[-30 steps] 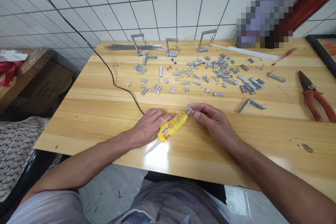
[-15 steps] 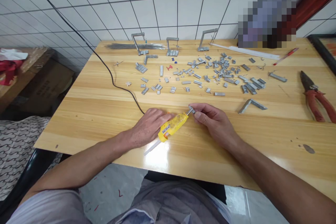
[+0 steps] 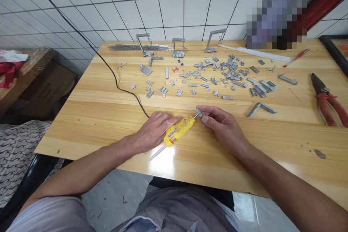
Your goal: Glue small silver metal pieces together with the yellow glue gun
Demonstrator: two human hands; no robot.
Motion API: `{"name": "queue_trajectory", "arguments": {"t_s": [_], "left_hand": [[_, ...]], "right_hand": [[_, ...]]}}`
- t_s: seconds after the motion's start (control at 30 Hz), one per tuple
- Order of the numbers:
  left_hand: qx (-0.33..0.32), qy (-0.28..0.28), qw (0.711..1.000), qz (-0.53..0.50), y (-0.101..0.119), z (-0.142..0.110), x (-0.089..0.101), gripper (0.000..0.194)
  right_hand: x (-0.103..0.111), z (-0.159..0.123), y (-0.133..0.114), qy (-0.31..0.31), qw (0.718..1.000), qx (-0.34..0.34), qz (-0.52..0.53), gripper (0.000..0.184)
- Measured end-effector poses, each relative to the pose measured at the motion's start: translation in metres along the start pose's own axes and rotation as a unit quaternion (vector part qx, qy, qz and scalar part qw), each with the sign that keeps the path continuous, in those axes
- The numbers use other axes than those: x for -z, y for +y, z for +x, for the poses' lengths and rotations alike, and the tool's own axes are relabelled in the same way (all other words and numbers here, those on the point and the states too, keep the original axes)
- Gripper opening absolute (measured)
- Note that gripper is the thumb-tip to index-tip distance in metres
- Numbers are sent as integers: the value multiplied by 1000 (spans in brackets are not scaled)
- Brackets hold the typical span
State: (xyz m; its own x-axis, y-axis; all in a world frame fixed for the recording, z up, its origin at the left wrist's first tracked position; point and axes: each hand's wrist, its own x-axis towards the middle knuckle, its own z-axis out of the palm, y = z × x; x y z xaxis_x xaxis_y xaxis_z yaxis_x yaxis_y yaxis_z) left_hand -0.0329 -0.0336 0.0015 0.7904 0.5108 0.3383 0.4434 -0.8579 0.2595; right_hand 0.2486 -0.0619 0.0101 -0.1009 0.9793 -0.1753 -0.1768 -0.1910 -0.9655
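- Your left hand (image 3: 153, 132) is wrapped around the yellow glue gun (image 3: 181, 129), near the middle of the near side of the table (image 3: 103, 130).
- Your right hand (image 3: 224, 125) pinches a small grey metal piece (image 3: 199, 112) between thumb and fingers.
- The glue gun is long and lies on a slant. Its clear glue stick (image 3: 157, 152) pokes out at the near left end, and its shiny tip (image 3: 196, 115) points to the far right.
- The metal piece is right at that tip, on the left side of your right hand. I can't tell if the two really touch, or just sit very close.
- Your right hand is the closer one to the tip. Your left hand is back by the body of the gun.
- A black cord (image 3: 117, 83) runs from the far left down toward your left hand.
- A bent metal bar (image 3: 261, 108) lies to the right of your right hand and a bit farther away.
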Motion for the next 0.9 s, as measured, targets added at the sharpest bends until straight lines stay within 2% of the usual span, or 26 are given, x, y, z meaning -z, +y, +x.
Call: {"name": "queue_trajectory", "arguments": {"t_s": [0.1,0.27,0.5,0.9], "left_hand": [[-11,18,1000,1,1,1,0,37],[-8,10,1000,-12,-1,0,-1,39],[-18,28,999,-10,-1,1,-1,43],[-19,34,999,-10,0,2,0,39]], "right_hand": [[0,1,0,-1,1000,-3,15,33],[-1,0,0,-10,1000,-4,25,32],[-2,0,-3,-7,1000,-3,11,32],[-1,1,1,-7,999,-7,40,32]]}}
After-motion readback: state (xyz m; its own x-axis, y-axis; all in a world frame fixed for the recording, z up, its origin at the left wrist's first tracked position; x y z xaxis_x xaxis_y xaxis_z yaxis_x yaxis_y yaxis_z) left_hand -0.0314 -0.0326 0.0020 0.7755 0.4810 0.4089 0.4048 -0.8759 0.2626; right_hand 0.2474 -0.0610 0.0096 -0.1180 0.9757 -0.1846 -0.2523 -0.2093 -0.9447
